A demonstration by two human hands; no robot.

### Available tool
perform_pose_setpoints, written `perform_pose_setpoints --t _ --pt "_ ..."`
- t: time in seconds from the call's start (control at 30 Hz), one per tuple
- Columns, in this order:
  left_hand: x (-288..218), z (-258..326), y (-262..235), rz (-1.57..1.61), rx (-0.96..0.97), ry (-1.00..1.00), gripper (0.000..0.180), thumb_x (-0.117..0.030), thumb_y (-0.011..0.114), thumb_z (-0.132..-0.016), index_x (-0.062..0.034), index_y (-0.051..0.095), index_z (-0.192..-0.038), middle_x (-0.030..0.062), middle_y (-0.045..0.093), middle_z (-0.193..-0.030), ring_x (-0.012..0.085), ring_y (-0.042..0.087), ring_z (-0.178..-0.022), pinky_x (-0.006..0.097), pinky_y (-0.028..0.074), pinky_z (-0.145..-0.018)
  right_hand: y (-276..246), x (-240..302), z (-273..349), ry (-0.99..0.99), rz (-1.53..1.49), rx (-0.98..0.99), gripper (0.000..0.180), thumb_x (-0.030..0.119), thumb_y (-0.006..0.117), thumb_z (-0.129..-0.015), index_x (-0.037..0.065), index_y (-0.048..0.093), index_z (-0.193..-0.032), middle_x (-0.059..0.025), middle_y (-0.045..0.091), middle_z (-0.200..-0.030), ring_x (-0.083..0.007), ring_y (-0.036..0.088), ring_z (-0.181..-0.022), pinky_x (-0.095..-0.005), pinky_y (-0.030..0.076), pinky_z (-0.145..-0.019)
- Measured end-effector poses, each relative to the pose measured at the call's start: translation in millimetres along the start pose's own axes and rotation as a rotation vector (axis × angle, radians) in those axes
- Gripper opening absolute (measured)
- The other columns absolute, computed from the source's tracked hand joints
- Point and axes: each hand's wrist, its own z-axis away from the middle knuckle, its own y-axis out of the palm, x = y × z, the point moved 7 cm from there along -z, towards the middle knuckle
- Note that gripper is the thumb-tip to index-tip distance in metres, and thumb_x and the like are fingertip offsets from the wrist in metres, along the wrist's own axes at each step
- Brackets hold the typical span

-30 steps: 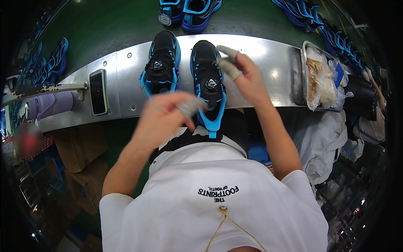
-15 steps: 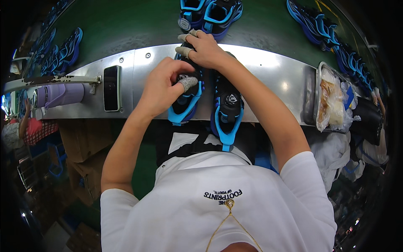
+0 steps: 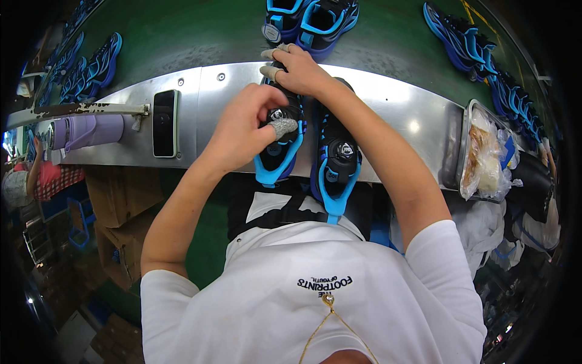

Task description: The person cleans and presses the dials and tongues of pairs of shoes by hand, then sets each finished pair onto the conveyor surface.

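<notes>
A black and blue sneaker (image 3: pixel 270 165) lies across the metal table edge, its heel toward me. My right hand (image 3: pixel 298 71), with pale finger covers on its fingertips, is closed over the sneaker's toe end. My left hand (image 3: pixel 245 128) is at the tongue; its curled forefinger and grey-wrapped thumb lie on either side of a round lacing dial (image 3: pixel 277 114). Whether both digits touch the dial cannot be made out. Beside it to the right, under my right forearm, lies a second sneaker (image 3: pixel 330 197) with its own dial and bright blue heel loop, touched by neither hand.
Another pair of sneakers (image 3: pixel 321 27) stands on the green surface beyond. A phone (image 3: pixel 164 124), lilac bottle (image 3: pixel 91 131) and worn metal bar (image 3: pixel 73 110) are at left. To the right are a metal tray (image 3: pixel 467 127) with bagged items and more sneakers (image 3: pixel 461 45).
The view has shifted slightly, so the scene sits a little further right. My left thumb has slid lower, uncovering more of the dial. My right hand stays on the toe end.
</notes>
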Motion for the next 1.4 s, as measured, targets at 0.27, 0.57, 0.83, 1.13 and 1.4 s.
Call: perform_pose_setpoints --t 0.27,0.57,0.83,1.13,1.4 --pt "-10.3 4.2 -2.6 -0.178 -0.102 0.056 0.045 0.0 0.058 -0.083 -0.0055 0.056 -0.127 0.0042 0.062 -0.115 0.0098 0.048 -0.089 0.024 0.039 -0.079 1.7 -3.1 -0.1 -0.035 -0.007 -0.038 0.045 0.036 0.064 -0.087 0.012 0.062 -0.125 -0.02 0.061 -0.113 -0.0352 0.054 -0.112 -0.0406 0.043 -0.098" --pt "-11.5 4.6 -3.3 -0.185 -0.111 0.124 0.047 -0.009 0.068 -0.08 -0.0049 0.057 -0.126 0.0015 0.06 -0.108 0.0125 0.046 -0.085 0.026 0.041 -0.081 2.6 -5.0 -0.2 0.022 -0.134 0.045 0.05 0.044 0.063 -0.084 0.014 0.063 -0.124 -0.0234 0.055 -0.128 -0.0398 0.048 -0.121 -0.0456 0.036 -0.105" --pt "-8.2 -0.2 -1.5 0.128 0.089 0.219 0.046 -0.016 0.074 -0.078 -0.0059 0.058 -0.12 0.0031 0.057 -0.106 0.0162 0.049 -0.087 0.028 0.041 -0.079 0.4 2.3 -0.2 -0.002 -0.095 0.036 0.046 0.04 0.064 -0.085 0.013 0.063 -0.123 -0.0208 0.06 -0.113 -0.0362 0.055 -0.111 -0.0422 0.043 -0.097" --pt "11.0 -1.2 7.9 0.337 0.225 0.088 0.044 -0.012 0.069 -0.081 -0.007 0.06 -0.124 0.0021 0.061 -0.11 0.0122 0.05 -0.095 0.026 0.04 -0.085 -0.4 5.5 -0.6 0.007 -0.109 0.036 0.046 0.04 0.066 -0.084 0.014 0.064 -0.122 -0.0214 0.061 -0.108 -0.0366 0.057 -0.106 -0.0415 0.045 -0.094" --pt "-4.4 10.3 4.0 -0.061 -0.183 0.199 0.044 -0.014 0.071 -0.08 -0.0054 0.059 -0.122 0.003 0.058 -0.102 0.0141 0.05 -0.093 0.027 0.041 -0.084 -4.6 9.2 0.9 -0.004 -0.099 0.042 0.043 0.038 0.066 -0.086 0.014 0.064 -0.122 -0.0153 0.061 -0.103 -0.0316 0.059 -0.102 -0.0386 0.046 -0.091"
